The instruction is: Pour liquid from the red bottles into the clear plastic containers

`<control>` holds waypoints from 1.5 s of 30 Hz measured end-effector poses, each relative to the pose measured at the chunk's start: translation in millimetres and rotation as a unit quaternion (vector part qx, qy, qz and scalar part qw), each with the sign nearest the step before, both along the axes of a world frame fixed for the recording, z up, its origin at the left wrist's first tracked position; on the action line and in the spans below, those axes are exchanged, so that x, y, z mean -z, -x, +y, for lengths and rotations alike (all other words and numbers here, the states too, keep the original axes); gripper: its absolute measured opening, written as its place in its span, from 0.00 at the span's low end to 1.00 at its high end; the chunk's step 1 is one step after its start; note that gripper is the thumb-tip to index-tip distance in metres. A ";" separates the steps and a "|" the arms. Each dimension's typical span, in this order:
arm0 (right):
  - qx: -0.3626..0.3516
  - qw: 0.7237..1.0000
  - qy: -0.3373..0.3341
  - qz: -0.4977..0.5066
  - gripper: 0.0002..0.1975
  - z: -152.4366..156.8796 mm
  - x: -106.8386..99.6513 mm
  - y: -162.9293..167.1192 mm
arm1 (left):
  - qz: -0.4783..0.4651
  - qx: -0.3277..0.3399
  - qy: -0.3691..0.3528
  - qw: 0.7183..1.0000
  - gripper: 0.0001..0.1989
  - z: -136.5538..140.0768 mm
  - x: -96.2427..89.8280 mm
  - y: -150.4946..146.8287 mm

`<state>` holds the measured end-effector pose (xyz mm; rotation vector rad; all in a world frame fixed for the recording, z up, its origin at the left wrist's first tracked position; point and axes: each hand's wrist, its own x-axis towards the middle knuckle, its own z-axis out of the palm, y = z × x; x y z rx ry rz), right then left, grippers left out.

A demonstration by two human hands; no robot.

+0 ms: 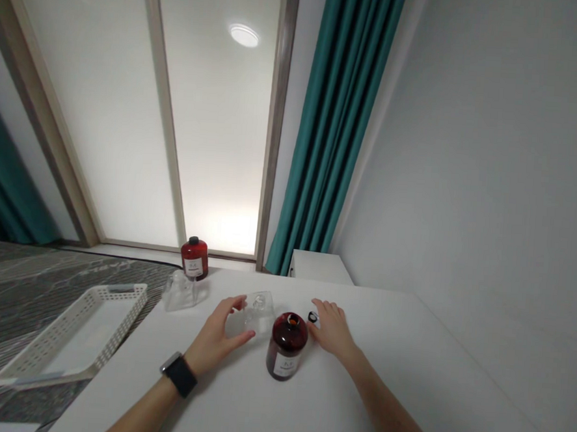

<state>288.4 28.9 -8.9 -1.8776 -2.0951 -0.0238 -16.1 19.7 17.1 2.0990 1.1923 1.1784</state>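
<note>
A dark red bottle (286, 349) with a white label stands upright on the white table, its neck uncapped. My left hand (220, 335) is open to its left, thumb and fingers spread around the near side of a clear, box-like glass or plastic piece (259, 311); whether they touch it I cannot tell. On the bottle's other side my right hand (331, 326) rests low over the table, thumb and forefinger apart. Between them is a small black ring-shaped cap (313, 317), close to the thumb.
Farther back on the left stand another red bottle (194, 259) with a black cap and a second clear piece (179, 292). A white perforated basket (73, 333) lies beyond the table's left edge. A white cabinet (320, 267) sits behind the table, near the green curtain (340, 128).
</note>
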 end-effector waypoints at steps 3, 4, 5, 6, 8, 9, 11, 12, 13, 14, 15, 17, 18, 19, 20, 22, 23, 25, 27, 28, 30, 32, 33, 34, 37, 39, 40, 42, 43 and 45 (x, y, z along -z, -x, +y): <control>0.000 1.000 0.013 -0.017 0.22 3.6 -1.0 0.7 | 0.001 0.000 0.001 1.000 0.27 -0.1 -0.8 0.3; -0.001 1.000 0.016 -0.021 0.21 4.2 -1.3 1.4 | 0.001 0.001 0.002 1.000 0.27 -0.2 -0.9 0.4; -0.002 1.000 0.018 -0.024 0.21 4.7 -1.5 2.1 | 0.002 0.004 0.002 1.000 0.27 -0.3 -1.1 0.5; -0.004 0.999 0.020 -0.026 0.20 5.1 -1.7 2.8 | 0.003 0.006 0.003 1.000 0.27 -0.3 -1.1 0.6; -0.005 0.999 0.022 -0.028 0.20 5.7 -2.3 3.8 | 0.005 0.009 0.003 1.000 0.28 -0.4 -1.1 1.1; -0.007 0.999 0.022 -0.029 0.19 5.9 -2.8 4.1 | 0.006 0.009 0.004 1.000 0.27 -0.2 -0.9 1.5; -0.013 0.999 0.023 -0.029 0.18 6.1 -3.9 4.4 | 0.008 0.006 0.007 1.000 0.27 0.5 -0.1 2.5; -0.017 0.999 0.024 -0.028 0.17 6.1 -4.6 4.4 | 0.009 0.004 0.009 1.000 0.27 1.0 0.6 3.0; -0.022 0.999 0.025 -0.028 0.16 6.0 -5.1 4.4 | 0.010 0.002 0.009 1.000 0.27 1.7 1.4 3.5; -0.026 0.999 0.026 -0.027 0.15 5.9 -5.6 4.5 | 0.011 0.001 0.009 1.000 0.27 2.4 2.5 3.9; -0.028 0.999 0.028 -0.026 0.14 5.9 -6.0 4.5 | 0.011 -0.001 0.009 1.000 0.27 3.1 3.6 4.2; -0.030 0.999 0.032 -0.025 0.12 6.2 -6.2 4.6 | 0.013 -0.002 0.008 1.000 0.26 4.5 6.3 4.4; -0.030 0.999 0.034 -0.025 0.12 6.8 -6.1 4.7 | 0.014 -0.002 0.008 1.000 0.27 5.1 7.6 4.3; -0.030 0.999 0.036 -0.024 0.11 7.9 -6.0 4.7 | 0.015 -0.002 0.006 1.000 0.27 5.6 8.9 4.2; -0.031 0.999 0.039 -0.022 0.12 9.4 -5.8 4.8 | 0.017 0.000 0.005 1.000 0.27 6.0 10.0 4.0; -0.036 0.998 0.043 -0.017 0.15 13.5 -5.7 5.4 | 0.023 0.002 0.004 1.000 0.27 6.8 11.7 3.7; -0.038 0.998 0.044 -0.012 0.16 15.9 -5.7 6.1 | 0.025 0.001 0.005 1.000 0.27 7.1 12.2 3.7; -0.043 0.998 0.046 0.002 0.13 20.5 -6.2 8.1 | 0.031 0.000 0.010 0.999 0.26 7.5 12.3 4.1; -0.048 0.998 0.043 0.023 0.09 23.8 -6.8 11.0 | 0.036 -0.001 0.017 0.999 0.25 8.0 11.7 4.9; -0.050 0.997 0.040 0.036 0.08 24.7 -7.1 12.7 | 0.040 0.000 0.023 0.999 0.25 8.3 11.5 5.4; -0.056 0.995 0.031 0.071 0.08 24.9 -7.6 15.8 | 0.047 0.005 0.036 0.998 0.24 9.0 11.5 6.6; -0.060 0.992 0.017 0.114 0.08 23.3 -8.0 18.2 | 0.052 0.010 0.049 0.997 0.23 10.1 12.5 7.8; -0.062 0.988 0.008 0.139 0.08 21.9 -8.4 19.0 | 0.055 0.012 0.054 0.997 0.23 10.8 13.3 8.4; -0.062 0.984 -0.002 0.166 0.08 20.2 -8.8 19.5 | 0.058 0.013 0.060 0.996 0.23 11.3 14.2 8.9; -0.056 0.964 -0.039 0.257 0.07 12.8 -11.0 18.5 | 0.083 0.011 0.076 0.994 0.23 12.5 16.8 10.0; -0.045 0.944 -0.064 0.321 0.06 5.9 -13.0 16.7 | 0.115 -0.002 0.079 0.990 0.24 12.7 18.3 10.7; -0.039 0.932 -0.074 0.353 0.07 2.0 -14.0 15.7 | 0.132 -0.013 0.077 0.988 0.25 12.7 19.0 11.1; -0.029 0.905 -0.086 0.415 0.10 -5.9 -16.5 14.8 | 0.160 -0.030 0.070 0.984 0.27 12.5 20.4 12.3; -0.028 0.892 -0.089 0.443 0.11 -9.6 -17.9 15.0 | 0.169 -0.034 0.066 0.983 0.29 12.4 20.9 13.1; -0.034 0.867 -0.090 0.489 0.13 -15.9 -21.2 16.8 | 0.179 -0.033 0.057 0.982 0.33 12.0 20.9 15.1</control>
